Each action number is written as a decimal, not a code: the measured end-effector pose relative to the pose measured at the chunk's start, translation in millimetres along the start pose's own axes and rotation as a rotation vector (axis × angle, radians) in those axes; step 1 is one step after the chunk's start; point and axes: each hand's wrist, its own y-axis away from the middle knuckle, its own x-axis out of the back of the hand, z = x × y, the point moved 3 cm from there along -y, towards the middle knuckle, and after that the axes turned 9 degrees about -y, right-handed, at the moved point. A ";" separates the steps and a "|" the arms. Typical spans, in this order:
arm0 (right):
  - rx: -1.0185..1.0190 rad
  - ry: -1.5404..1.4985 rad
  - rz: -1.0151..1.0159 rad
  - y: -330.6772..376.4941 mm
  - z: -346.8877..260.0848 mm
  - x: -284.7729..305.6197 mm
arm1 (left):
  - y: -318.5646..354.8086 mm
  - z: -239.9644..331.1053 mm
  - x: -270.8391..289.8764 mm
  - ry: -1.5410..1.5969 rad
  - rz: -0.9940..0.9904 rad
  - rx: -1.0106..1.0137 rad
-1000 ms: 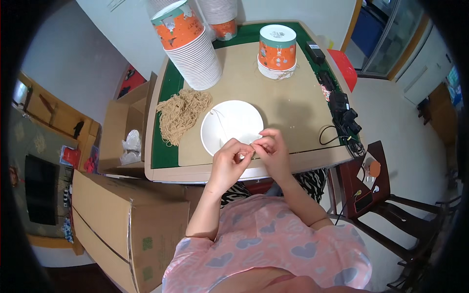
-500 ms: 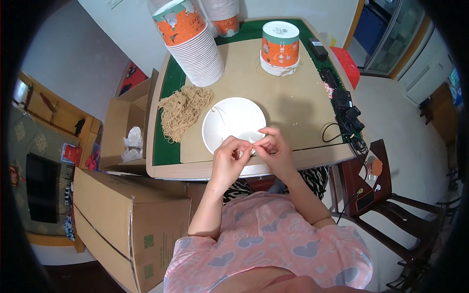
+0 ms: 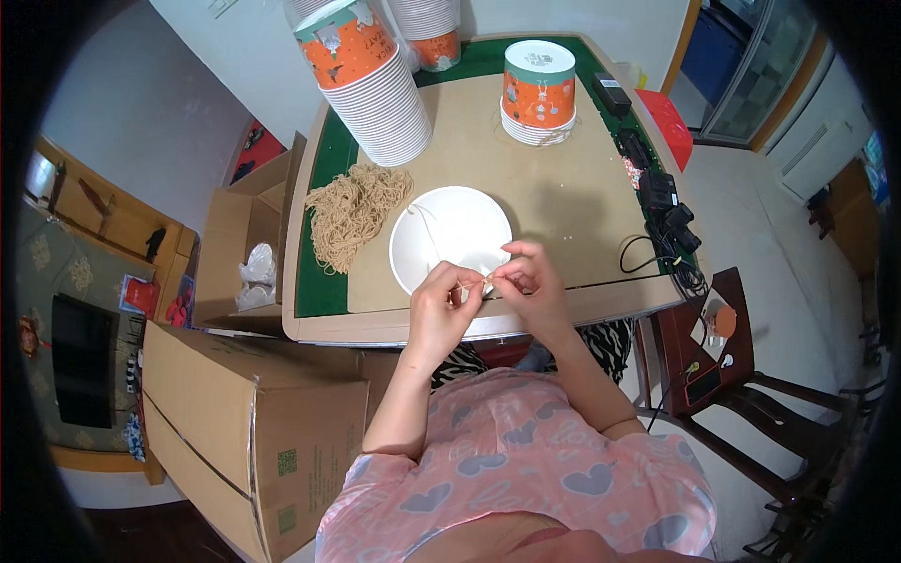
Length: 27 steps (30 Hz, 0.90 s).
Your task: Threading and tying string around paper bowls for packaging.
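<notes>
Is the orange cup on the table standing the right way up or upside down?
Upside down: the orange cup shows its flat white base on top.

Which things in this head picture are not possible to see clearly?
- Head view: thin string between left hand and right hand; too small, fingers cover it, so no knot is visible.
- White bowl: near rim hidden by both hands.
- Tall cup stacks: tops cut off by the upper edge.

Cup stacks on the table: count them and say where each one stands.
3. A tall leaning cup stack stands at the far left corner, a second stack behind it at the far edge, partly cut off, and a short stack stands far right of centre.
</notes>
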 end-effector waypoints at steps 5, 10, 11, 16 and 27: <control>-0.021 -0.018 0.014 -0.7 -0.8 -0.3 | 0.2 9.2 2.0 0.053 -0.081 -0.010; -0.025 0.098 0.020 -0.2 -10.2 -4.7 | 1.9 7.0 -1.3 0.063 -0.103 -0.041; -0.016 0.153 0.010 0.0 -11.6 -5.2 | 1.9 6.9 -1.4 0.057 -0.104 -0.041; -0.004 0.194 -0.033 2.9 -7.4 -0.5 | 0.5 6.3 -2.0 0.058 -0.086 -0.020; -0.068 0.127 -0.051 6.5 -12.7 2.2 | 0.1 7.5 -1.9 0.039 -0.075 -0.010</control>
